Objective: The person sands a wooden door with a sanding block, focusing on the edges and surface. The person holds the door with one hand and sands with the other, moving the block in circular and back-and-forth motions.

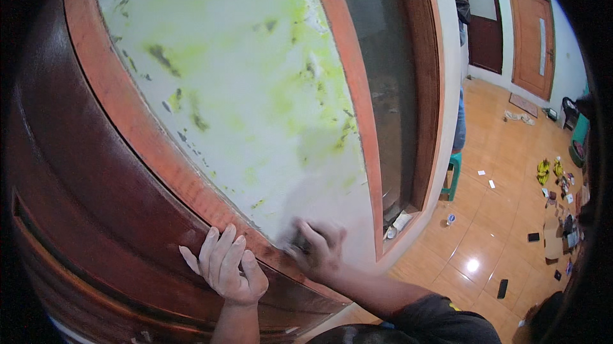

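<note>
A wall panel (249, 88), patchy white and yellow-green with grey scuffs, stands between orange-brown wooden frame strips. Low on it, close to the left strip, my right hand (314, 248) presses with curled fingers. That hand is smeared by motion, and a dark, blurred shape lies under its fingertips; I cannot make out what it is. My left hand (231, 266) is raised with its fingers apart and holds nothing. Pale dust coats its fingers. It is in front of the frame strip (191, 175) and the dark brown door (121, 216); whether it touches them I cannot tell.
Right of the panel is a dark window (399, 88) with small items on its sill. A green stool (454, 178) stands past the wall's edge, someone seated there partly hidden. Phones (502, 288), bananas (543, 171) and a small round container (451, 219) lie on the tiled floor.
</note>
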`<control>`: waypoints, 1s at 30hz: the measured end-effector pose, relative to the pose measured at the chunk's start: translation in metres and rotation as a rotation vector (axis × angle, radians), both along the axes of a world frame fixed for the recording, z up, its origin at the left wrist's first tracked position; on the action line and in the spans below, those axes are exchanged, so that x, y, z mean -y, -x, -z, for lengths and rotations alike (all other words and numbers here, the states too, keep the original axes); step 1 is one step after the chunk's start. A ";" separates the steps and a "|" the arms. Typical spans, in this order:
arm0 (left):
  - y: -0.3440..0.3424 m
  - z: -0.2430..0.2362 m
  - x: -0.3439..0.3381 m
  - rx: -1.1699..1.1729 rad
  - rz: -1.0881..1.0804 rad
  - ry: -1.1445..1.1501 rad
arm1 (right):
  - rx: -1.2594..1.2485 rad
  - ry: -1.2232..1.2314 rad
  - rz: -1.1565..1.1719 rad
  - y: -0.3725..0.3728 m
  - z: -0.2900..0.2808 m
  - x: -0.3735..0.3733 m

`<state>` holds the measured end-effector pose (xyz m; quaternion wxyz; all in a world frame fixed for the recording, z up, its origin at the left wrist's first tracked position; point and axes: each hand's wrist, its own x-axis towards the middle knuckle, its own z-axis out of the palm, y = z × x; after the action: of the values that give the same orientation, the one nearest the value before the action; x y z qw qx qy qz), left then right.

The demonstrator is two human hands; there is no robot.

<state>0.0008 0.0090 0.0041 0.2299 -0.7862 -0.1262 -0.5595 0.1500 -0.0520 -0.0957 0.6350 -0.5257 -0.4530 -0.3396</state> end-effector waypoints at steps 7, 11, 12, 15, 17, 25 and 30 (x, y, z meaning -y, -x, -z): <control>-0.001 0.002 -0.001 0.005 0.002 -0.006 | 0.043 0.064 -0.042 0.001 -0.034 -0.012; -0.002 0.000 -0.002 0.029 -0.001 -0.016 | 0.059 -0.070 -0.042 -0.005 -0.098 -0.028; -0.002 0.001 -0.002 0.027 0.015 -0.011 | 0.046 0.006 -0.051 -0.006 -0.096 -0.031; -0.001 0.001 -0.003 0.023 0.041 -0.011 | 0.031 -0.054 0.020 -0.006 -0.048 -0.023; 0.001 0.001 -0.003 -0.022 0.034 -0.017 | 0.120 0.010 0.079 -0.011 0.000 0.001; 0.001 0.001 -0.002 -0.004 0.022 0.007 | 0.106 -0.040 0.022 -0.015 -0.070 -0.021; 0.001 0.001 -0.003 0.000 0.039 0.007 | 0.091 -0.105 0.044 -0.013 -0.103 -0.031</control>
<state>0.0002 0.0121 0.0028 0.2163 -0.7894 -0.1129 -0.5633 0.1634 -0.0211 0.0073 0.6328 -0.4855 -0.4514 -0.4002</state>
